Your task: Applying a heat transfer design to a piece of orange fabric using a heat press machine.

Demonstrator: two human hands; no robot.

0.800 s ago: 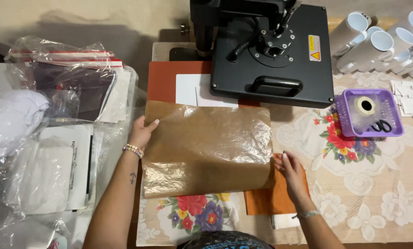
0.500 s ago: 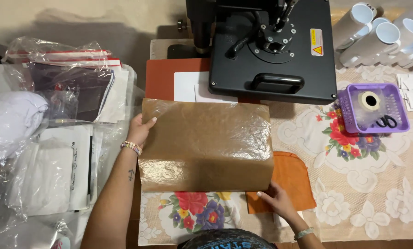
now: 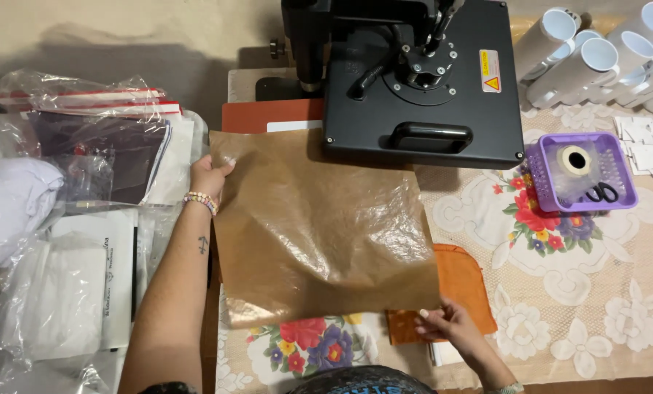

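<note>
A crinkled brown parchment sheet [image 3: 319,226] lies spread over the red lower plate [image 3: 268,115] of a black heat press [image 3: 414,76]. My left hand [image 3: 208,175] holds the sheet's left edge near its upper corner. My right hand [image 3: 447,325] pinches the sheet's lower right corner, just above an orange cloth pad [image 3: 458,292] that sticks out from under the sheet. A strip of white paper [image 3: 294,125] shows on the red plate beyond the sheet's far edge.
A purple basket [image 3: 553,186] with a tape roll [image 3: 574,159] and scissors [image 3: 602,193] sits right of the press. White mugs [image 3: 596,62] lie at the back right. Plastic-bagged packets [image 3: 86,146] and white fabric [image 3: 13,204] crowd the left. A floral tablecloth [image 3: 582,292] covers the table.
The brown sheet has shifted up toward the press. My right hand slid from the sheet's right edge down to its lower right corner, uncovering more of the orange pad.
</note>
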